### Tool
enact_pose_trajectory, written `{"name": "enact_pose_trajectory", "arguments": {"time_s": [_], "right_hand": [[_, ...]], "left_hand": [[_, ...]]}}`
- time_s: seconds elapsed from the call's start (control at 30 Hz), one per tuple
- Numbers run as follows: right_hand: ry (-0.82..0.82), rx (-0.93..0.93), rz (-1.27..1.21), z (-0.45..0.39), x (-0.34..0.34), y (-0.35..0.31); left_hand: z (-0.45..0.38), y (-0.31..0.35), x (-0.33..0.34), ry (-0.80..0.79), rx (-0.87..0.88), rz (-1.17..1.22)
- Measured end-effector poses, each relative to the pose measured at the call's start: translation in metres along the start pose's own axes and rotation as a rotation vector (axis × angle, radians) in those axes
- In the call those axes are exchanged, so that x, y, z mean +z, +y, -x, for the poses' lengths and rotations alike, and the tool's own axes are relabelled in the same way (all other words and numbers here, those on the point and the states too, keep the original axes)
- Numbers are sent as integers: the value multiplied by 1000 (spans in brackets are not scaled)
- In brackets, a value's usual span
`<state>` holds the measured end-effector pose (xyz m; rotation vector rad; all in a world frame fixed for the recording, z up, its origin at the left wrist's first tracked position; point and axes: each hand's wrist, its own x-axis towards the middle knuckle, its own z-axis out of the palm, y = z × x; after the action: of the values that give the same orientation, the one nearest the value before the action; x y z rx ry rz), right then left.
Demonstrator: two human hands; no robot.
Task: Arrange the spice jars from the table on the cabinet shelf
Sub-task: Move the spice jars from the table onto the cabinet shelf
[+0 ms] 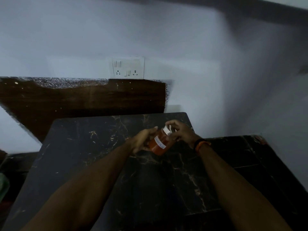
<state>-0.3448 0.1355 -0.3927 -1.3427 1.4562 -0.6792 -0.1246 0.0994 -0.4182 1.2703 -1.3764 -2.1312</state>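
Both hands met above the far right part of a dark, marble-patterned worktop, and between them they carried a single spice jar. The jar was clear, filled with an orange-red powder, and it lay tilted, its white lid pointing up and away from the person and its base pointing down toward the camera. A pale label ran across its side, too blurred to read. The left hand cupped the jar's body from the left, fingers curled along the side with the fingertips reaching toward the neck. The right hand closed on the lid end, its fingers bent round the white cap; whether it was twisting the lid or only steadying it could not be told. An orange and black band sat on the right wrist. The jar was held clear of the worktop, not resting on it. Behind the worktop stood a pale wall with a white switch and socket plate, and below that plate a dark brown wooden panel with a ragged, speckled upper edge. At the far left edge a green object showed only in part. The room was dim and the picture soft.
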Motion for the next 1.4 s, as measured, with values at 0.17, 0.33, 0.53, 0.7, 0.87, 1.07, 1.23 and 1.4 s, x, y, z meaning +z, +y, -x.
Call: {"name": "enact_pose_trajectory", "arguments": {"time_s": [0.17,0.33,0.53,0.7,0.87,1.07,1.23,1.4], "right_hand": [[39,-80,-143,-9,-10,-30],[108,-157,-228,-13,-13,-54],[205,-239,-324,-8,-18,-88],[248,-343,-373,0,-31,-123],[276,-435,-428,6,-48,-153],[321,-519,-479,13,-63,-183],[383,-551,-491,18,-73,-206],[383,-571,-580,21,-79,-221]], "left_hand": [[6,13,-4,-88,55,195],[8,39,-9,-98,154,254],[9,80,-13,-101,295,127],[14,124,-13,-72,381,-31],[23,174,-10,-62,492,-113],[41,233,-3,-19,588,-251],[54,273,5,-20,607,-363],[58,296,15,-24,630,-414]]}}
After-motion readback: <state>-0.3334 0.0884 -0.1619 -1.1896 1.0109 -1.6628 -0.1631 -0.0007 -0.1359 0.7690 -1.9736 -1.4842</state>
